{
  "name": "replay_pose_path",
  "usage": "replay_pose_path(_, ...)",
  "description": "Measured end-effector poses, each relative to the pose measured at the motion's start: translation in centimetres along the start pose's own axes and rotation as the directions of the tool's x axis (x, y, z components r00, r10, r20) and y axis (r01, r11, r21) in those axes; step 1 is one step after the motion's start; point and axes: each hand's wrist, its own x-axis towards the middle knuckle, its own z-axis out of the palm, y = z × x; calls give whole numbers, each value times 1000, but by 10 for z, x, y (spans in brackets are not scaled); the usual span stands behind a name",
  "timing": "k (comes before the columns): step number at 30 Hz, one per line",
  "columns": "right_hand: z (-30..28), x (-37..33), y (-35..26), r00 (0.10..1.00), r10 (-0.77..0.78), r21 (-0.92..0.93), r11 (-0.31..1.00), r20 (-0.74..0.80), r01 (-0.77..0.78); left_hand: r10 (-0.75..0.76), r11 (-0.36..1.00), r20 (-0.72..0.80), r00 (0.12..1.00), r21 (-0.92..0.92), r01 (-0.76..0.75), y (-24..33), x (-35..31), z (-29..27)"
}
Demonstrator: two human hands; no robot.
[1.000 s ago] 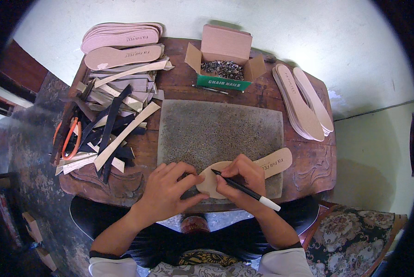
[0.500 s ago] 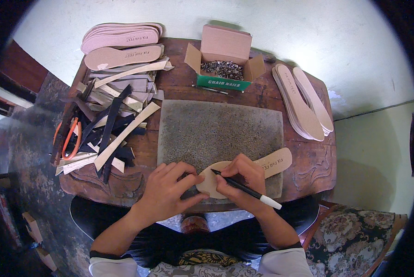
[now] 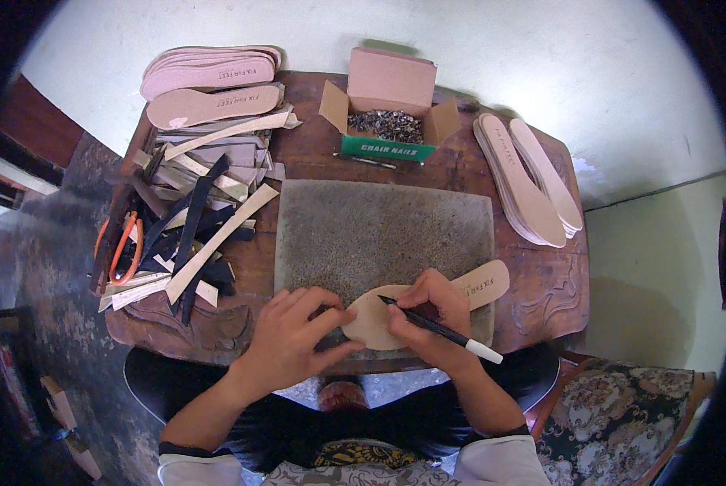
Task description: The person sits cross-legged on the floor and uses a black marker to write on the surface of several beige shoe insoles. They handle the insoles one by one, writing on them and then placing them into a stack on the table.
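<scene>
Much of the tan, flat shoe insole [image 3: 379, 317] at lower centre of the frame is hidden: the right hand [image 3: 428, 317] lies across its middle, so only the rounded end by the left hand [image 3: 294, 340] and the far end poking out toward the right show. Whether the pen tip actually touches the insole is hard to make out. The insole lies on the near edge of a grey, rough rectangular stone slab [image 3: 383, 231], tilted up toward the right, pale and smooth with small print near its far end.

The left hand presses down with curled fingers, thumb and forefinger pinching the insole's rounded end. The right hand is closed around a slim black pen with a white cap [image 3: 440, 328], its tip pointing left over the insole.

Upper left of the frame, a stack of pinkish insoles [image 3: 209, 85] and a heap of dark and pale strips [image 3: 189, 223]; top centre, an open cardboard box of small metal nails [image 3: 387, 105].
</scene>
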Motion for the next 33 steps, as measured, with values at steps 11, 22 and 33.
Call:
replay_pose_path(11, -1, 3, -3, 1000, -18, -45, 999, 9, 18, -29, 999, -5, 1000, -26, 28, 0, 0, 2)
replay_pose_path(22, 0, 3, -6, 1000, 23, -44, 999, 17, -22, -17, 1000, -15, 1000, -18, 17, 0, -1, 2)
replay_pose_path(33, -1, 2, -3, 999, 31, -37, 999, 35, -29, -11, 1000, 13, 1000, -18, 11, 0, 0, 0)
